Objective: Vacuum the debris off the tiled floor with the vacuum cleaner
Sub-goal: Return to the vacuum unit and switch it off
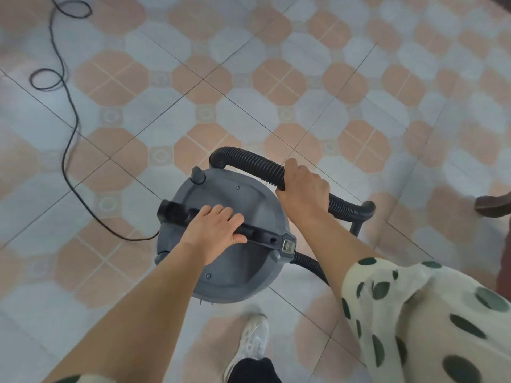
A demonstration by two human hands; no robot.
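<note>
I see the vacuum cleaner (235, 272) on the tiled floor (249, 92), just ahead of the shoe (253, 344). Its hose (249, 158) arcs round its far right side; the power cord (75, 127) trails off left.

Everything here sits around the vacuum cleaner (235, 194). To its left, the power cord (64, 161) snakes over the tiled floor (276, 78) in loose loops and runs right up to its left side, so anything sweeping low on that side meets cord. The hose (249, 158) arches off the far edge and curls round the right side, boxing that in, and the right hand (301, 186) grips it there. The top's taken too, with the left hand (215, 225) wrapped on the carry handle (177, 214). A white sneaker (253, 341) is planted just behind it. A brown shoe (492, 205) pokes in well off to the right. Past the far side, bare tiles stretch away.
</note>
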